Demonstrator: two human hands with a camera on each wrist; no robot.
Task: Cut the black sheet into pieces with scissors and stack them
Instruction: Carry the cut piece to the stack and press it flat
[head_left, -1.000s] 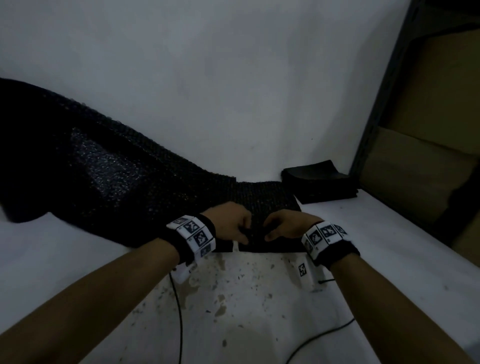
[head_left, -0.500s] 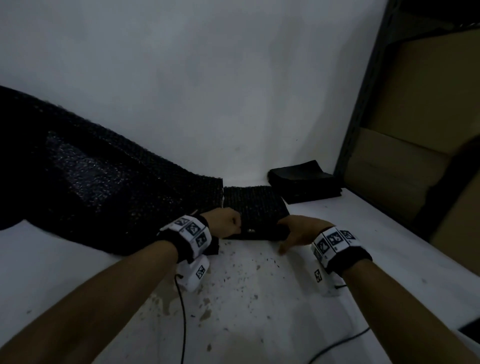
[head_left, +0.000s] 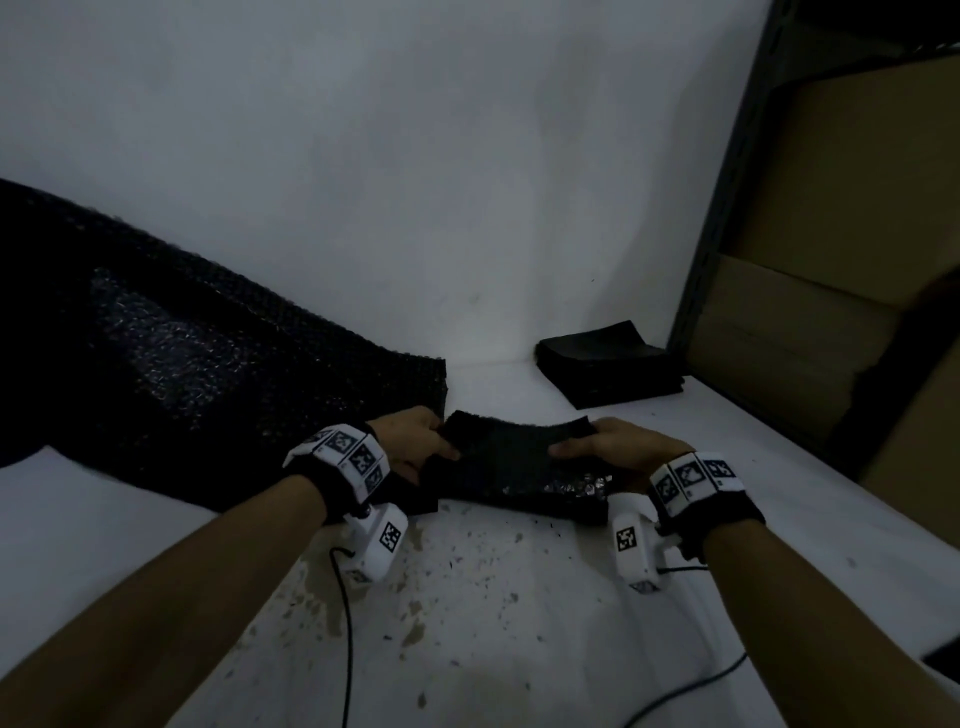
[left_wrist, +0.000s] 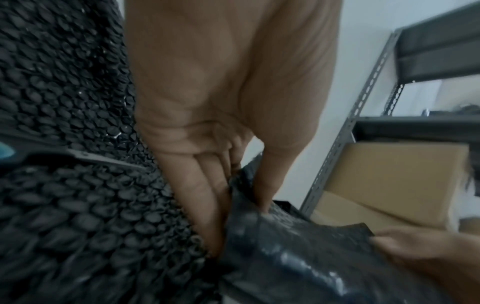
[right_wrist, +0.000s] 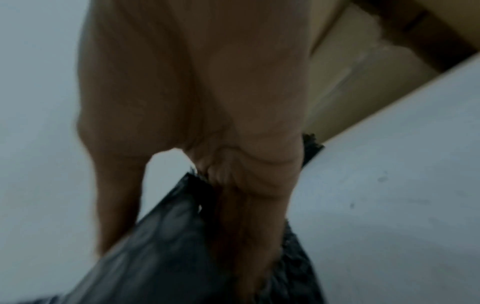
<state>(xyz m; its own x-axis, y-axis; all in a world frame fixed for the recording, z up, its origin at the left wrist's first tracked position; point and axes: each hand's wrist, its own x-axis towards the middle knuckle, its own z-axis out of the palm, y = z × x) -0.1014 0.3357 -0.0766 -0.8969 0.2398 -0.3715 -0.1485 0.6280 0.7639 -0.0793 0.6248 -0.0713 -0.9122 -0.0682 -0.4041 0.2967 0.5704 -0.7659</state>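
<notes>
Just above the white speckled desk (head_left: 467, 597), the left hand (head_left: 415, 441) and right hand (head_left: 618, 447) each pinch, thumb over fingers (left_wrist: 207, 205), an end of a small cut piece of black bubble-textured sheet (head_left: 519, 462), which sags between them. It looks light and floppy, so holding both ends seems wise. Beyond lie the long uncut black sheet (head_left: 182, 374) and, farther right, a stack of black cut pieces (head_left: 608, 369).

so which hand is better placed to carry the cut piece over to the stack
Right. The right hand grips the cut piece's end nearest the stack, which sits on the far right. The left hand holds the other end, beside the big sheet.
</notes>
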